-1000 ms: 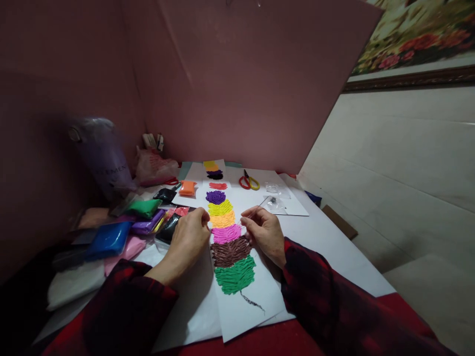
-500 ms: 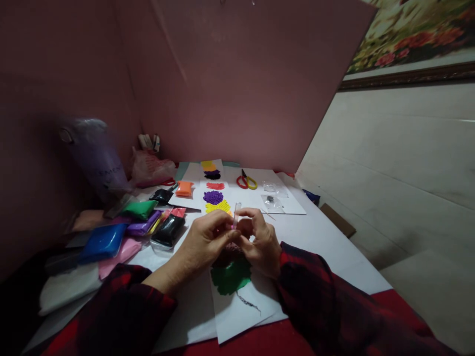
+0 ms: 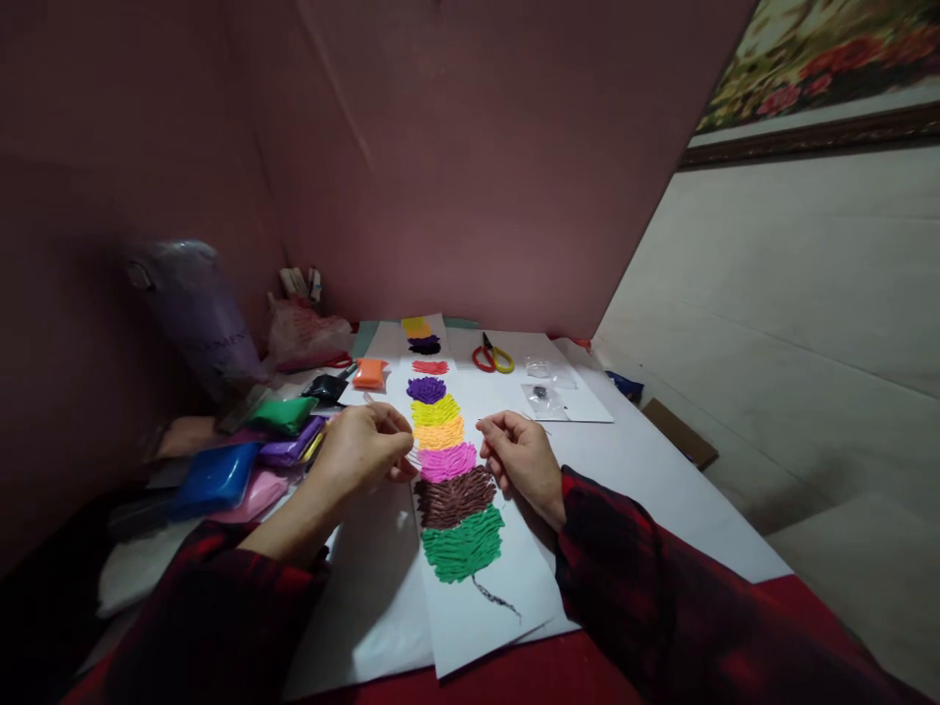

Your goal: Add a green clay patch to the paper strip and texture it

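A long white paper strip [image 3: 506,597] lies in front of me, carrying a column of textured clay patches: green [image 3: 462,543], brown [image 3: 455,494], pink [image 3: 447,460], orange, yellow and purple further up. My left hand [image 3: 359,452] rests at the strip's left edge beside the pink patch and grips a thin clear stick [image 3: 382,411] that slants up to the left. At the right edge, level with the pink patch, my right hand [image 3: 520,458] has its fingertips pinched together. Whether anything is between them is too small to tell.
Clay packets crowd the left side: blue [image 3: 212,478], green [image 3: 283,413], black [image 3: 327,387], orange [image 3: 369,372]. Red-and-yellow scissors [image 3: 493,357] and small clear bags [image 3: 543,394] lie behind the strip. A pink board [image 3: 477,176] stands at the back. Brown cardboard [image 3: 680,436] sits off the table's right edge.
Half a second ago both hands met over the strip around the clear stick. They have since parted; the left hand keeps the stick and the patches are uncovered again.
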A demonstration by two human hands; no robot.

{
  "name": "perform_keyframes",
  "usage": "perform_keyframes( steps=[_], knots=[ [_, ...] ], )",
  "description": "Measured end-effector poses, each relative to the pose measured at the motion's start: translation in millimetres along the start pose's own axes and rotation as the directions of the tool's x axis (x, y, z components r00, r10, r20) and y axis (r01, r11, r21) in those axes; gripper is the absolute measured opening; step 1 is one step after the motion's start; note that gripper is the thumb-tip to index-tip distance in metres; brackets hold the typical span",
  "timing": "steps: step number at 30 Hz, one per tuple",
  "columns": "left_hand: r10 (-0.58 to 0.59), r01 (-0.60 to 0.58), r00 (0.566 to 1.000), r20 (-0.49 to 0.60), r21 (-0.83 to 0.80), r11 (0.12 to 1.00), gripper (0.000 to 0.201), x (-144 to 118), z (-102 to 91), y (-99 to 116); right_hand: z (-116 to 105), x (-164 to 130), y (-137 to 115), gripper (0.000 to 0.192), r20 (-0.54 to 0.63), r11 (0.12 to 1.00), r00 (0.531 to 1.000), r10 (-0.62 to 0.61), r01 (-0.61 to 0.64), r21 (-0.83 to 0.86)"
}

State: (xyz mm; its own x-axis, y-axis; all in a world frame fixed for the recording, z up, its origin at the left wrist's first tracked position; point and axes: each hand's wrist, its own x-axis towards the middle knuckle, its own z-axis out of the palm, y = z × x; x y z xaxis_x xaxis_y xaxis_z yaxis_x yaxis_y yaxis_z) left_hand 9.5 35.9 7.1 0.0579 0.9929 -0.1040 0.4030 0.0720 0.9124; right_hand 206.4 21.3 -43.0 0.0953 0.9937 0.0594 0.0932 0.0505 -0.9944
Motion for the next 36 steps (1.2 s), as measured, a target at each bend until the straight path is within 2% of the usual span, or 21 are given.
perform_keyframes(
  steps=[9, 36],
  knots=[
    [-0.041, 0.044, 0.996, 0.085, -0.028, 0.999, 0.017, 2.2, 6.0, -3.4, 0.6, -1.6, -1.9, 0.024, 0.006, 1.000, 1.000, 0.011, -0.011, 0.002],
    [-0.076, 0.084, 0.990, 0.118, -0.064, 0.994, 0.020, -0.9, 10.4, -2.5, 1.0, -3.5, -5.1, 0.014, 0.002, 1.000, 1.000, 0.019, -0.019, 0.020]
  ],
)
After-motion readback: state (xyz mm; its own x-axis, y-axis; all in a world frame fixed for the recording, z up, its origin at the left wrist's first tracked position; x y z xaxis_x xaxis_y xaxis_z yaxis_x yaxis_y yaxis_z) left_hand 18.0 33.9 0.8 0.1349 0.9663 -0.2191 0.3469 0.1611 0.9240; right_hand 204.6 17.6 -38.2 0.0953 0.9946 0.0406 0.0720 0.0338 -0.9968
